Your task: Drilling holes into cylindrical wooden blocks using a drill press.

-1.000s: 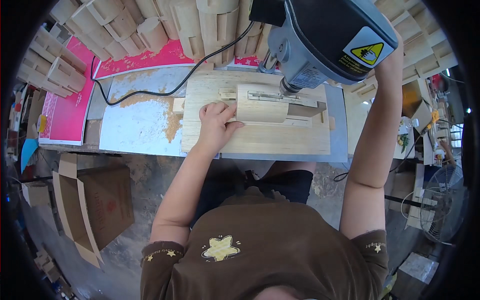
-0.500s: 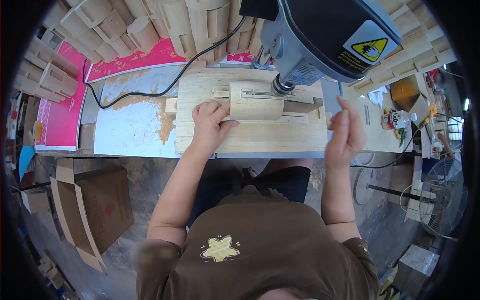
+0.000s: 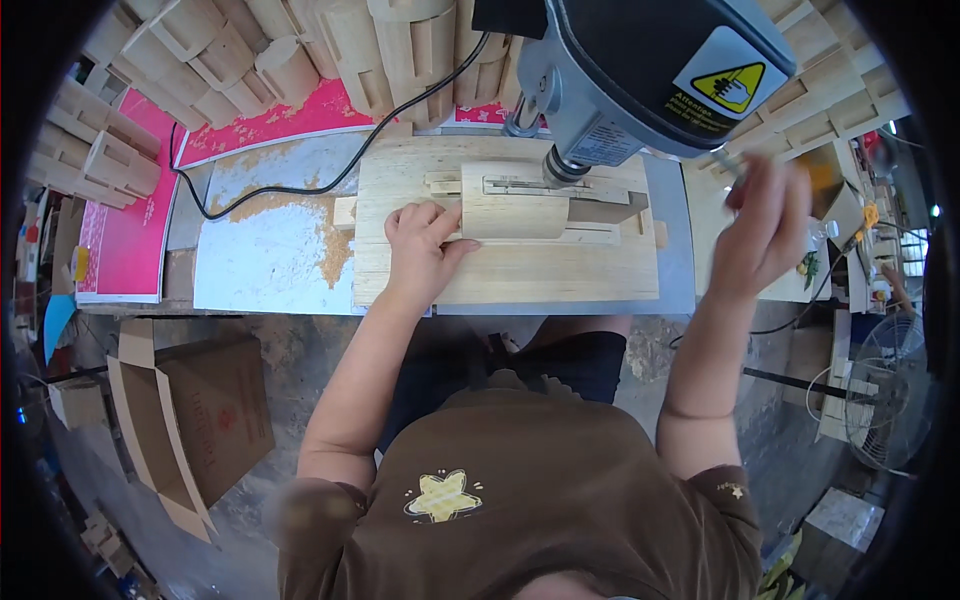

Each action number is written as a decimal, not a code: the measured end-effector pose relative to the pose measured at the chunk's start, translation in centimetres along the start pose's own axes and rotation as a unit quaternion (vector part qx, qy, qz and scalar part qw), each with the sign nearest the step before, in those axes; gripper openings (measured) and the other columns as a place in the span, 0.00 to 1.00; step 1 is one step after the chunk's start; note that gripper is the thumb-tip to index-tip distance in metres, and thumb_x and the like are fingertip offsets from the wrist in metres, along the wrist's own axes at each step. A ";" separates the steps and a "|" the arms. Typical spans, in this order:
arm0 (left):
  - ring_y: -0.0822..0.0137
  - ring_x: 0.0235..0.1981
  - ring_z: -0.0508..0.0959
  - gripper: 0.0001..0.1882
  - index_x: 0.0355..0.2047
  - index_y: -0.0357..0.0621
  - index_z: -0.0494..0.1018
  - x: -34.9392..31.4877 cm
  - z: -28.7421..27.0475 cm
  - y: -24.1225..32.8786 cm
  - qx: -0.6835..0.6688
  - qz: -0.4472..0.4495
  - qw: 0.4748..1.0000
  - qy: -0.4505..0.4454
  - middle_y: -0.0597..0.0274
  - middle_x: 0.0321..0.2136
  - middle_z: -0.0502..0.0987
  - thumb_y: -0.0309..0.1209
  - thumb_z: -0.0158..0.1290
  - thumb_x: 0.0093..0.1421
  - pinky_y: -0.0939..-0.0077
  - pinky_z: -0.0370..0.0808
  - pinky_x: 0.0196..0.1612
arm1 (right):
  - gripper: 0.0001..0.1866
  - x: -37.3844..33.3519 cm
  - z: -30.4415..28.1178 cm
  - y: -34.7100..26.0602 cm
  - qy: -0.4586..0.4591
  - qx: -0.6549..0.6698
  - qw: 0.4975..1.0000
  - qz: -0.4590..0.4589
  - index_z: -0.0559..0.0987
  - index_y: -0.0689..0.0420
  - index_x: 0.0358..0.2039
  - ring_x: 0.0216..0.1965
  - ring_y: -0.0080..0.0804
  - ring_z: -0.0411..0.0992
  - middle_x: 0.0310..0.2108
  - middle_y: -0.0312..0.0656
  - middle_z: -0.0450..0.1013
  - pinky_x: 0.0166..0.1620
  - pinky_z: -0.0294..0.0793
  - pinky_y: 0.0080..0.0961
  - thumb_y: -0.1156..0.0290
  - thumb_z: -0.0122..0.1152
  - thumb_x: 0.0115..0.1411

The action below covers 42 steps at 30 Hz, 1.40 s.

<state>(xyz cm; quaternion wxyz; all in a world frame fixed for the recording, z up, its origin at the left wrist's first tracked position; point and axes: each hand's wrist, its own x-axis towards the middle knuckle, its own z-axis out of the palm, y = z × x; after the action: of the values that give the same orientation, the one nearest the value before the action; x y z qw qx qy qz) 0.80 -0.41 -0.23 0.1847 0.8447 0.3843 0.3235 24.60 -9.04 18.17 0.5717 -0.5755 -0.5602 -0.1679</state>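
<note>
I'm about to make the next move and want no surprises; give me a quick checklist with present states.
1. Left hand at the wooden block's left end: ok, touching.
2. Left hand apart from the drill chuck: ok.
3. Right hand gripping the lever: cannot tell, blurred.
4. Cord off the block: ok.
5. Sawdust swept away: not ok, some lies left of the board.

The person is wearing a brown T-shirt (image 3: 560,460), its short sleeves ending above the elbows. A pale-yellow star (image 3: 443,496) with a white outline is decorating the front, small marks radiating around it. The right sleeve (image 3: 725,500) is carrying a smaller star. Dark shorts (image 3: 590,347) are showing below. The left hand (image 3: 418,250) and right hand (image 3: 766,225) are going bare.
</note>
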 end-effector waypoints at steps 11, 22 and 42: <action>0.62 0.37 0.68 0.27 0.45 0.51 0.74 1.4 2.6 3.0 -0.022 0.021 0.999 0.012 0.66 0.28 0.69 0.35 0.64 0.40 0.60 0.56 0.49 | 0.15 9.6 1.2 3.6 -0.094 -0.036 0.994 -0.039 0.78 0.64 0.34 0.21 0.14 0.60 0.19 0.32 0.67 0.24 0.56 0.14 0.65 0.48 0.62; 0.61 0.37 0.68 0.27 0.44 0.50 0.74 1.2 2.6 2.5 -0.014 0.023 1.000 0.016 0.66 0.28 0.69 0.36 0.64 0.40 0.60 0.56 0.49 | 0.07 -5.6 -0.2 0.8 -0.060 0.054 0.996 0.036 0.77 0.65 0.30 0.19 0.25 0.62 0.18 0.38 0.67 0.24 0.59 0.21 0.77 0.50 0.58; 0.63 0.37 0.69 0.26 0.40 0.49 0.76 2.1 2.1 3.5 -0.060 -0.026 0.997 -0.030 0.66 0.29 0.70 0.36 0.66 0.37 0.60 0.55 0.50 | 0.14 9.0 2.1 2.9 -0.063 -0.005 0.998 0.015 0.76 0.63 0.30 0.28 0.19 0.66 0.24 0.37 0.70 0.32 0.65 0.18 0.66 0.47 0.62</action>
<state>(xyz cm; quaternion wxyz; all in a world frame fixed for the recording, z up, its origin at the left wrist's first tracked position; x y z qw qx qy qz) 5.10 -1.11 1.09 0.2548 0.8311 0.3801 0.3159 28.88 -2.41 23.70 0.5352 -0.5962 -0.5851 -0.1255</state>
